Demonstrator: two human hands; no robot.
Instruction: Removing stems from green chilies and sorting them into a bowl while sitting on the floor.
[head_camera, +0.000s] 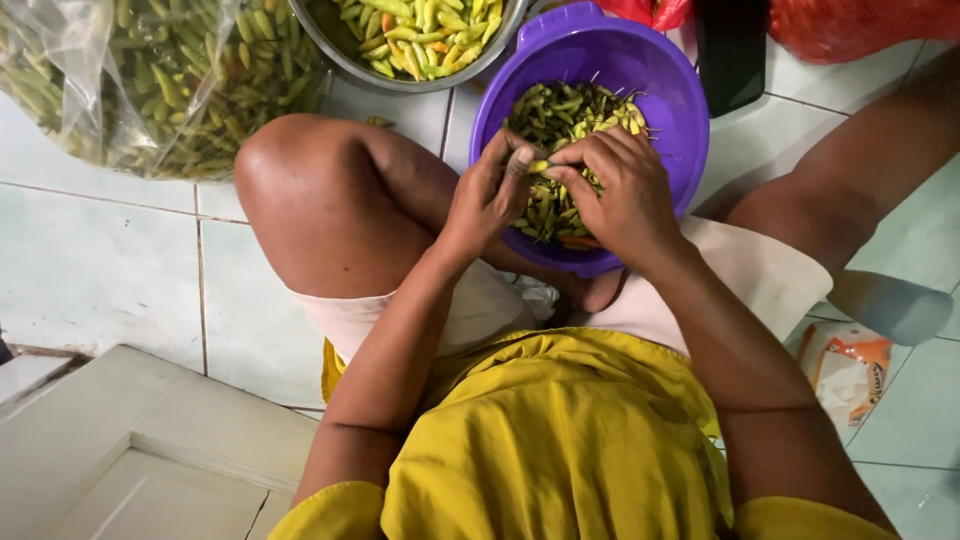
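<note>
floor: pale tiles (90, 260)
chili (539, 166): pinched crosswise between both hands
left hand (490, 195): closed on chili
right hand (610, 190): closed on chili
bowl (680, 100): purple, just beyond hands

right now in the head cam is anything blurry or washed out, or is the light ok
Head view: light is soft and even, with only faint shadows on the tiled floor. The left hand, right hand and the chilli they pinch are sharp. The clear plastic bag shows pale glare. The frame edges bend slightly.

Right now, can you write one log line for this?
left hand: pinching small yellow-green chilli | right hand: same chilli | below: round purple plastic basin of chillies
</note>
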